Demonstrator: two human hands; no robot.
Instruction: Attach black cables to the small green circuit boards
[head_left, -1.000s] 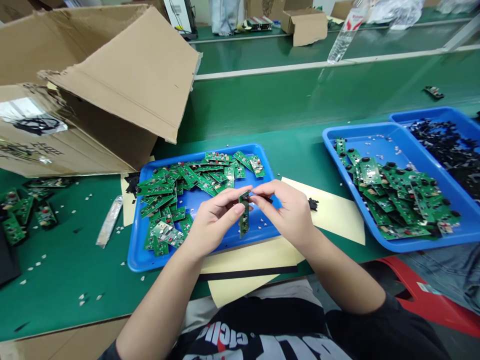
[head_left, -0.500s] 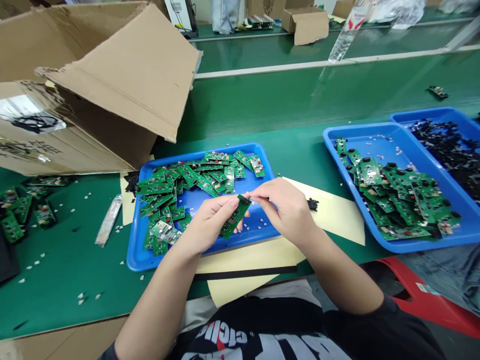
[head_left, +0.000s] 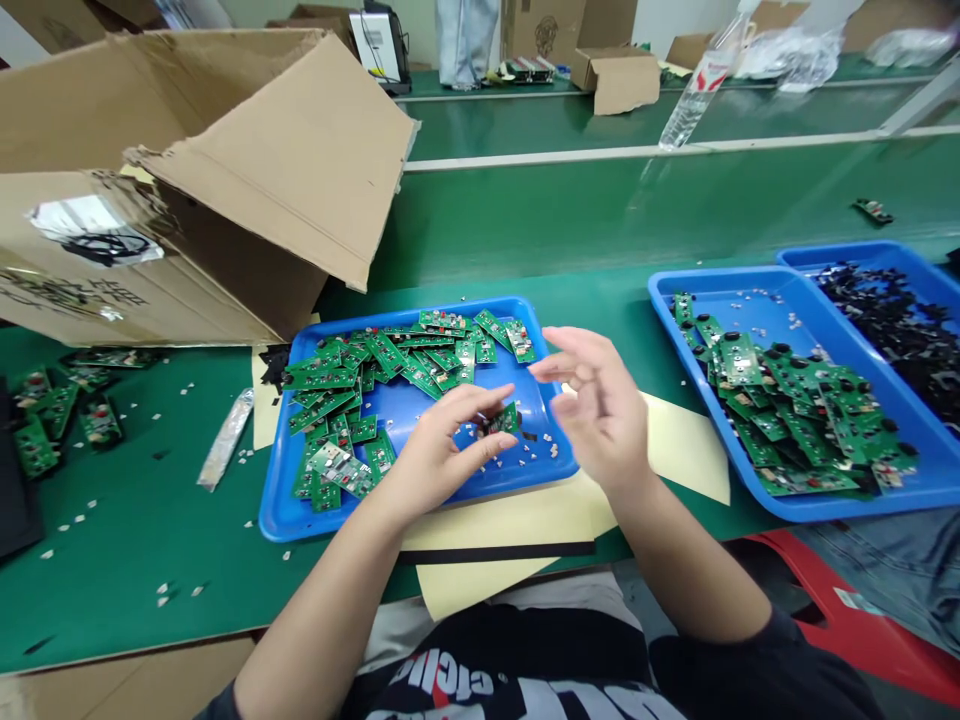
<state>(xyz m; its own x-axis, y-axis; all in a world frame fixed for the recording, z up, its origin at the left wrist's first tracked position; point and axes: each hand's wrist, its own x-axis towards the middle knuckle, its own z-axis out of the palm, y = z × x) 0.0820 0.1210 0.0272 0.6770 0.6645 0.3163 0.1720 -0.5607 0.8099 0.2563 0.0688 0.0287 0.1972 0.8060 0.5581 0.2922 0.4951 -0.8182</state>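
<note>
My left hand (head_left: 450, 440) grips a small green circuit board (head_left: 505, 420) between thumb and fingers, above the near blue tray (head_left: 274, 510). Most of that board is hidden by the fingers. Just right of it, over the tray's right edge, my right hand (head_left: 596, 405) is raised with its fingers apart and holds nothing that I can see. Many green circuit boards (head_left: 427, 365) lie heaped along the tray's back and left side. Small whitish bits (head_left: 536, 455) are scattered on its bare floor at the right.
A second blue tray (head_left: 757, 500) at the right holds piled boards, and a third tray (head_left: 795, 256) holds black parts. An open cardboard box (head_left: 270, 170) stands at the back left. Loose boards (head_left: 56, 410) lie far left. A water bottle (head_left: 694, 100) leans at the back.
My right hand has let go of the board's end, moved right and opened. The board has turned within my left hand, which has shifted slightly right. The camera view has also shifted a little.
</note>
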